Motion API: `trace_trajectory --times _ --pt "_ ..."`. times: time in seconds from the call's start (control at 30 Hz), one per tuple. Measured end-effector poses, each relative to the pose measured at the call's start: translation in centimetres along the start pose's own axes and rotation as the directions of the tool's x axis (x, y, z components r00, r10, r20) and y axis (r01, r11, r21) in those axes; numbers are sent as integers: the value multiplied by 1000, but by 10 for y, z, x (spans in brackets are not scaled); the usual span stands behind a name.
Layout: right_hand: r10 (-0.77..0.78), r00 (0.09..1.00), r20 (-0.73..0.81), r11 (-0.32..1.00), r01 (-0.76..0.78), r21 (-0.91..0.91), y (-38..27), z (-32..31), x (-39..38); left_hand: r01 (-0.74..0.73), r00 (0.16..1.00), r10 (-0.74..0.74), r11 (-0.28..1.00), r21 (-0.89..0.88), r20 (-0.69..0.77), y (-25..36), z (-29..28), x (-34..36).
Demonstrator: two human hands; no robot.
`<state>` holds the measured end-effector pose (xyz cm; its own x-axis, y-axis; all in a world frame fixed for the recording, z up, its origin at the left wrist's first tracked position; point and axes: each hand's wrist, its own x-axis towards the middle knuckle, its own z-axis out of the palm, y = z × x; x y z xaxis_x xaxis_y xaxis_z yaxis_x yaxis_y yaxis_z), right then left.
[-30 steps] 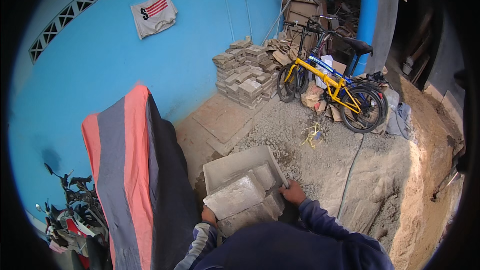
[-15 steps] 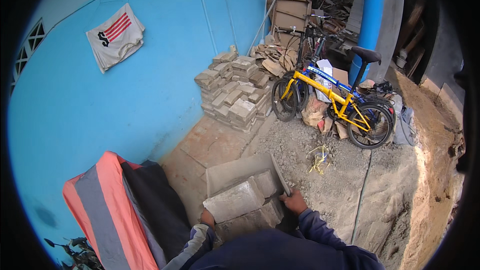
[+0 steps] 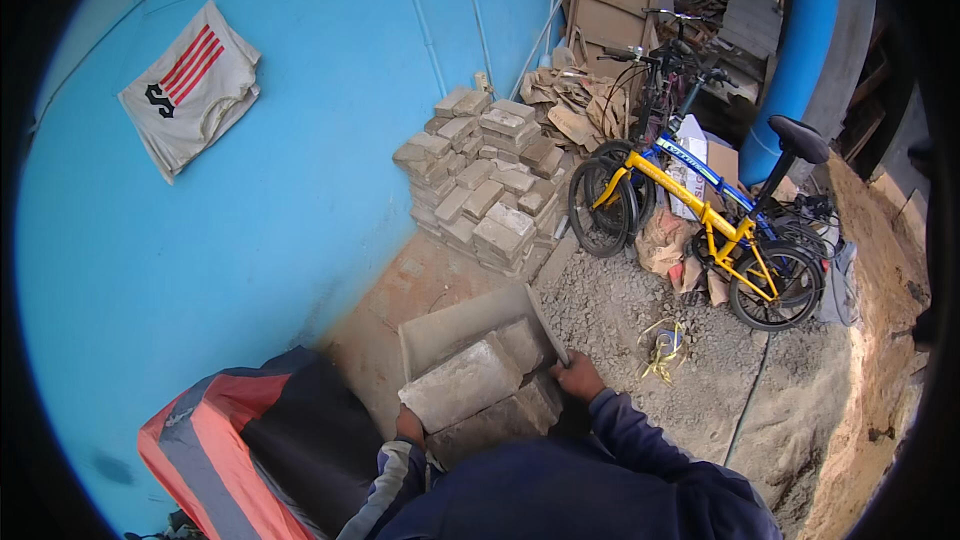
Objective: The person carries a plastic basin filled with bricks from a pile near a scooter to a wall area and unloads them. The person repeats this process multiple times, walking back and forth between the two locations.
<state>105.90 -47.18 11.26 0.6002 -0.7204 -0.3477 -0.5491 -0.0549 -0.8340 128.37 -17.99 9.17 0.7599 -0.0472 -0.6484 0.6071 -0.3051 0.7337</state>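
Observation:
In front of my body is a grey, dusty tub (image 3: pixel 462 315) with a raised far wall. Several grey paving bricks (image 3: pixel 461 386) lie stacked in it, the largest slanting across the near left part. My right hand (image 3: pixel 579 378) is closed round the tub's right rim. At the left side my left hand (image 3: pixel 410 424) is closed low by the end of the largest brick, on what looks like the tub's edge. The brick hides part of that grip, and my dark blue clothing covers the near end of the load.
Stepped stacks of paving bricks (image 3: pixel 487 180) stand ahead against the blue wall (image 3: pixel 280 210). Yellow (image 3: pixel 690 195) and blue bicycles lean to their right. A red, grey and black cover (image 3: pixel 225 440) is near left. Gravel (image 3: pixel 610 315) and tangled yellow strapping (image 3: pixel 662 350) lie at right.
The brick stacks and bicycles look slightly nearer, and the striped cover has slid lower in view. Both hands keep their hold; the tub and its bricks have barely shifted in the picture.

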Motion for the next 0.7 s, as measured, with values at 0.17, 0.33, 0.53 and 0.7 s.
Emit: trace_trajectory --times 0.17,0.33,0.53,0.7 --pt "-17 998 -57 1000 16 -23 -43 26 99 -90 972 127 978 -188 196 62 38 104" --pt "55 991 -123 998 -56 -9 -99 35 175 -212 950 173 968 131 260 146 74 209" --pt "61 976 -209 997 -50 57 -150 34 231 -246 899 205 968 59 386 225 108 258" --pt "103 976 -190 991 -84 103 -149 40 304 -19 952 1 998 53 308 261 152 325"
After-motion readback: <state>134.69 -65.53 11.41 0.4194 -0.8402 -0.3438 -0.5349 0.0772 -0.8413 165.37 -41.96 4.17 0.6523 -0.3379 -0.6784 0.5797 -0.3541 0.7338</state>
